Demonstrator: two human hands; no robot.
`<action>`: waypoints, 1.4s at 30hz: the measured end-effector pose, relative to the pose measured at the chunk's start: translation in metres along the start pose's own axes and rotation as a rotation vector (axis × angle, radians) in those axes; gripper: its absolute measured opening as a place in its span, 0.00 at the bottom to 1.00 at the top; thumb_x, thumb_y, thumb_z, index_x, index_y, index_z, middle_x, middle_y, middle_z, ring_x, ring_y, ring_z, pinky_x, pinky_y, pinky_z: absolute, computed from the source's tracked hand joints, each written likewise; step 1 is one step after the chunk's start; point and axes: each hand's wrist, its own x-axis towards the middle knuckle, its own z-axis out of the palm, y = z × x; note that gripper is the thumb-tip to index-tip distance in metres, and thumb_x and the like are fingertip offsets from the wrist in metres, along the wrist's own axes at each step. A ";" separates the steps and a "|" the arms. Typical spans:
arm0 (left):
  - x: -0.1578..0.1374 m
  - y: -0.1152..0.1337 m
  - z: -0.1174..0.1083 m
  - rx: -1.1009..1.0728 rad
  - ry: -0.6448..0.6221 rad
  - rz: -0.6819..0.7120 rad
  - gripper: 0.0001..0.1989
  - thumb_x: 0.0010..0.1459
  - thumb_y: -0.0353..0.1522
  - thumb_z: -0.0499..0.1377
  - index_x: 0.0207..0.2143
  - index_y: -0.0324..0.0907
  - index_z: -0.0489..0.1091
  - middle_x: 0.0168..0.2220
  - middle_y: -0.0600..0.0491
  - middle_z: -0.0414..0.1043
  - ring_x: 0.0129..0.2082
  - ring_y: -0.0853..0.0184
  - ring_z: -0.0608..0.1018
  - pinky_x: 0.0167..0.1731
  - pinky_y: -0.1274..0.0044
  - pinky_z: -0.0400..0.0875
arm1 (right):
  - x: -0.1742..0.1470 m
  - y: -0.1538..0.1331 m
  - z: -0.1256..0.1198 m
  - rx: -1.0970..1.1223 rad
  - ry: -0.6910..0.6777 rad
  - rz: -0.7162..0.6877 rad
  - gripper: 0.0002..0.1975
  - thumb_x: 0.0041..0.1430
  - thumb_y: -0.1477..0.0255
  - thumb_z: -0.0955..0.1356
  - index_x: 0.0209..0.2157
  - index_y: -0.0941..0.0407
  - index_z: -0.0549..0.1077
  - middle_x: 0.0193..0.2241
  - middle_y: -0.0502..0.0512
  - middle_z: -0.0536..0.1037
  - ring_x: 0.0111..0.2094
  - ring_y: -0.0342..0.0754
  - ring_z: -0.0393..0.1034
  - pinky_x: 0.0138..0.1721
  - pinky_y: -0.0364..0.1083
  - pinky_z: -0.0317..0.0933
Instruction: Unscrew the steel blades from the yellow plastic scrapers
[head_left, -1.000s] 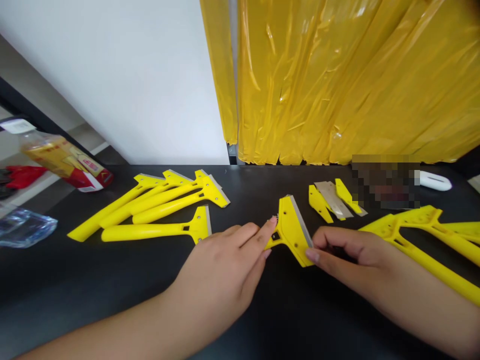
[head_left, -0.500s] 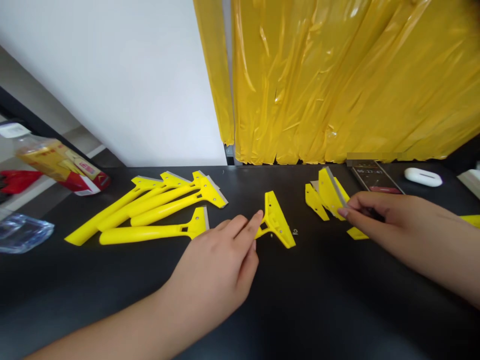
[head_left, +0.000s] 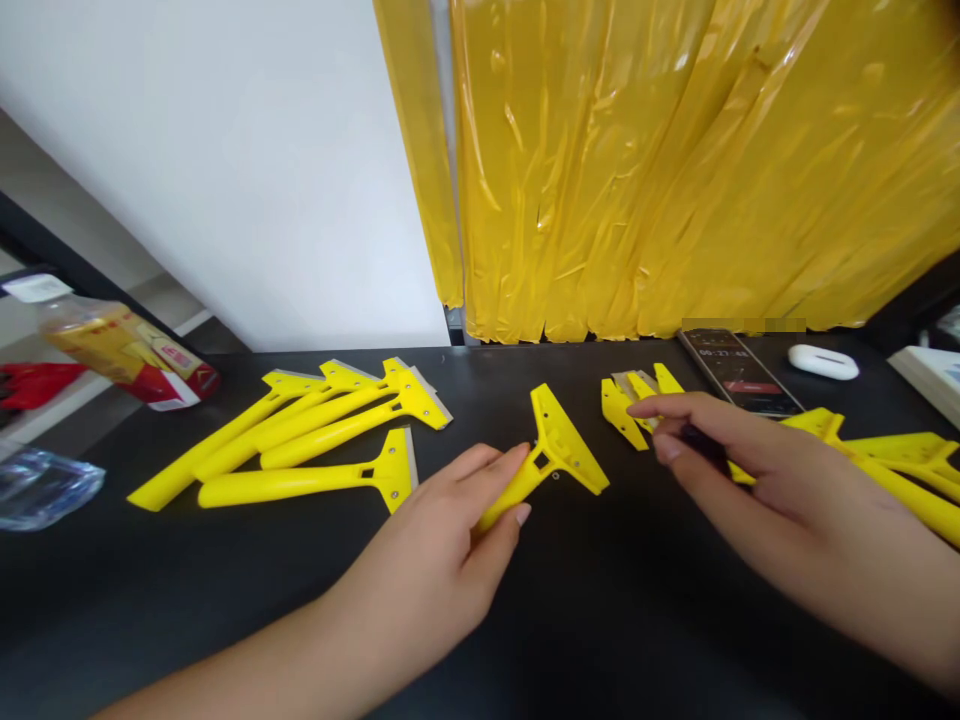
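Observation:
My left hand (head_left: 457, 540) is closed around the handle of a yellow scraper (head_left: 566, 440), whose wide head points right, with no blade showing on it. My right hand (head_left: 765, 480) is closed at a small pile of yellow plates (head_left: 621, 412) and metal blades (head_left: 624, 380), thumb and index finger against the pieces. Something dark shows inside its curled fingers, too hidden to name. Left of my left hand lies a scraper with a blade (head_left: 315, 482), and several more scrapers (head_left: 330, 440) overlap behind it.
A phone (head_left: 739, 370) showing a timer and a white earbud case (head_left: 823, 362) lie at the back right. More yellow scraper handles (head_left: 900, 480) lie beyond my right arm. At left are a drink bottle (head_left: 135, 345) and clear plastic (head_left: 49, 485). Yellow film (head_left: 637, 170) hangs behind.
My left hand has lifted the scraper slightly and shifted it right. My right hand has moved left to the pile; the upright plate and blade it pinched are no longer raised.

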 end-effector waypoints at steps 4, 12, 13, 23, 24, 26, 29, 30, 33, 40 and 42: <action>0.005 -0.005 -0.003 0.028 0.006 -0.018 0.18 0.77 0.35 0.53 0.63 0.48 0.73 0.52 0.49 0.74 0.47 0.63 0.80 0.52 0.71 0.75 | 0.001 -0.004 -0.004 0.122 0.033 -0.052 0.12 0.76 0.61 0.66 0.54 0.42 0.79 0.51 0.51 0.83 0.54 0.53 0.79 0.57 0.52 0.72; 0.010 -0.007 -0.005 0.048 0.016 -0.039 0.19 0.76 0.34 0.53 0.64 0.46 0.73 0.52 0.48 0.74 0.47 0.61 0.81 0.55 0.68 0.75 | -0.007 0.000 -0.010 0.145 0.029 -0.180 0.10 0.73 0.65 0.70 0.53 0.42 0.78 0.42 0.51 0.81 0.40 0.53 0.77 0.39 0.51 0.69; 0.010 -0.007 -0.005 0.044 0.017 -0.040 0.19 0.76 0.34 0.53 0.64 0.46 0.73 0.51 0.48 0.75 0.46 0.61 0.81 0.54 0.69 0.75 | -0.008 0.000 -0.010 0.155 0.020 -0.214 0.11 0.73 0.67 0.70 0.54 0.43 0.77 0.42 0.51 0.81 0.40 0.52 0.76 0.40 0.51 0.69; 0.008 -0.006 -0.004 0.059 0.070 -0.010 0.18 0.74 0.32 0.57 0.62 0.48 0.77 0.47 0.49 0.76 0.43 0.62 0.81 0.47 0.72 0.77 | 0.006 -0.004 -0.002 0.050 0.031 -0.353 0.06 0.75 0.69 0.68 0.48 0.48 0.77 0.39 0.51 0.83 0.38 0.49 0.79 0.40 0.49 0.70; 0.008 -0.006 -0.004 0.058 0.067 -0.013 0.18 0.74 0.32 0.57 0.61 0.48 0.77 0.47 0.49 0.76 0.43 0.62 0.81 0.47 0.72 0.77 | 0.006 -0.003 -0.002 0.049 0.023 -0.363 0.06 0.74 0.69 0.68 0.49 0.48 0.77 0.39 0.51 0.84 0.38 0.49 0.79 0.40 0.49 0.70; 0.009 -0.006 -0.005 0.053 0.052 -0.025 0.17 0.74 0.33 0.56 0.61 0.47 0.76 0.47 0.49 0.76 0.43 0.62 0.81 0.48 0.71 0.77 | 0.004 -0.002 -0.002 0.067 0.014 -0.356 0.07 0.74 0.70 0.69 0.50 0.46 0.76 0.39 0.50 0.83 0.38 0.51 0.79 0.41 0.51 0.71; 0.010 -0.007 -0.006 0.041 0.031 -0.049 0.17 0.75 0.33 0.54 0.61 0.46 0.75 0.49 0.49 0.75 0.45 0.62 0.80 0.51 0.70 0.76 | -0.001 0.002 -0.002 0.141 0.079 -0.267 0.07 0.74 0.70 0.68 0.50 0.45 0.76 0.43 0.52 0.83 0.44 0.54 0.79 0.45 0.52 0.72; 0.010 -0.007 -0.007 0.033 0.028 -0.056 0.17 0.75 0.33 0.54 0.61 0.46 0.75 0.49 0.49 0.74 0.46 0.62 0.80 0.52 0.69 0.75 | -0.002 0.003 -0.002 0.158 0.129 -0.212 0.07 0.74 0.69 0.67 0.48 0.45 0.76 0.43 0.52 0.82 0.45 0.55 0.79 0.45 0.53 0.72; 0.009 -0.006 -0.007 -0.024 0.040 -0.055 0.17 0.75 0.32 0.53 0.61 0.48 0.74 0.49 0.51 0.73 0.47 0.63 0.79 0.52 0.71 0.75 | -0.002 0.003 -0.001 0.094 0.229 -0.048 0.07 0.75 0.62 0.65 0.47 0.45 0.76 0.42 0.53 0.82 0.41 0.55 0.79 0.41 0.53 0.72; -0.003 0.003 0.012 -0.375 0.092 -0.041 0.21 0.76 0.35 0.58 0.68 0.59 0.70 0.57 0.54 0.72 0.57 0.65 0.76 0.62 0.74 0.71 | 0.004 -0.012 0.005 0.230 -0.185 0.119 0.17 0.71 0.50 0.68 0.39 0.47 0.81 0.28 0.48 0.80 0.30 0.50 0.78 0.26 0.45 0.69; -0.006 0.006 0.017 -0.474 0.078 -0.066 0.22 0.75 0.36 0.60 0.68 0.60 0.71 0.57 0.53 0.72 0.55 0.65 0.77 0.58 0.74 0.74 | 0.003 -0.014 0.006 0.320 -0.211 0.203 0.19 0.69 0.49 0.69 0.36 0.49 0.80 0.25 0.48 0.77 0.27 0.49 0.74 0.23 0.44 0.64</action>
